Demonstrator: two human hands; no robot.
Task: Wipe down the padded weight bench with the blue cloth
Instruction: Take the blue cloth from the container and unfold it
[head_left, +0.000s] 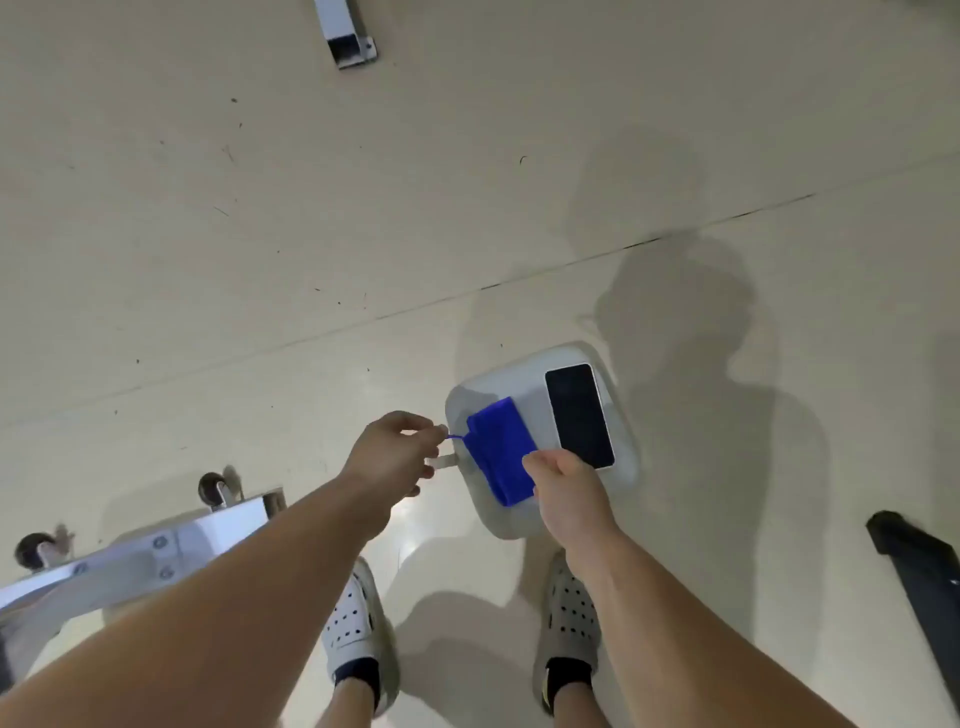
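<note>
On a small white square stool (483, 400) above the beige floor (260, 208) lies the folded blue cloth (501, 449), beside a black phone (579, 415). The right hand (566, 486) clamps its near corner; the left hand (397, 452) pinches its thin loop.

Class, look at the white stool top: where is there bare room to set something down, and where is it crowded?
The white stool top is bare along its far edge, beyond the blue cloth and left of the phone. The near side is crowded: the left hand and right hand hold the cloth there. The floor around is open.
</note>
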